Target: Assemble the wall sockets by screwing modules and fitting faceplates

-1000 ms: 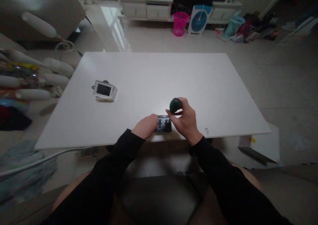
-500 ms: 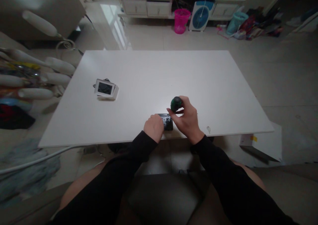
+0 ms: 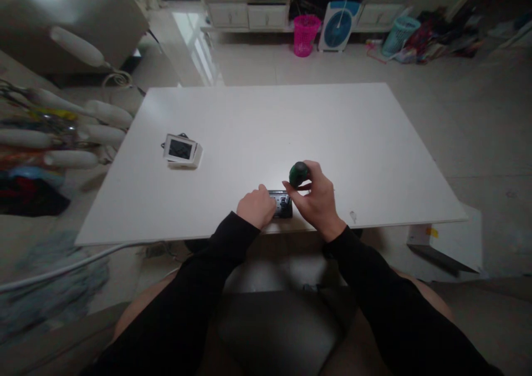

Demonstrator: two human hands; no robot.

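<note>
While the black case (image 3: 284,205) lies between your hands at the near edge of the white table (image 3: 257,127), long axis running left to right, your left hand (image 3: 256,207) is nearer, fingers curled round its left end; your right hand (image 3: 316,200) grips the green-and-black tool handle (image 3: 298,175) above its right end.

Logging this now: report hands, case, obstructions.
Left hand on left end of black case. Right hand holding green handle near case's right end. White box off left, apart from hands.
</note>
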